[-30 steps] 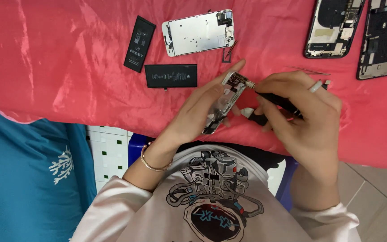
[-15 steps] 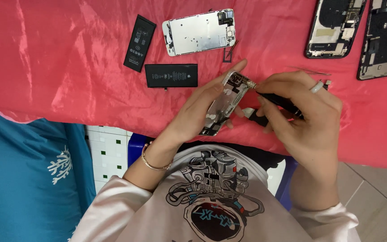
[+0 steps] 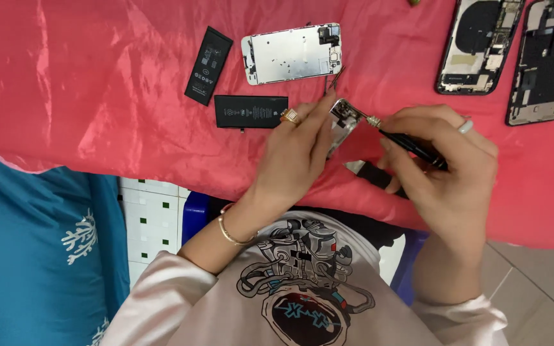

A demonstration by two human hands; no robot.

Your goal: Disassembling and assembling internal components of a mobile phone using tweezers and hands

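Fingers of left hand [image 3: 293, 160] grip phone part [image 3: 341, 125] nr table edge; right hand [image 3: 447, 170] holds screwdriver [image 3: 411, 146].

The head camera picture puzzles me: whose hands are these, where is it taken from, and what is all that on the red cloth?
The camera sits on a person's head and looks down, so both hands are that person's own. The left hand steadies a small opened phone part. The right hand holds a black screwdriver with its tip on that part. On the red cloth lie two black phone batteries, a silver phone frame and two opened phones.
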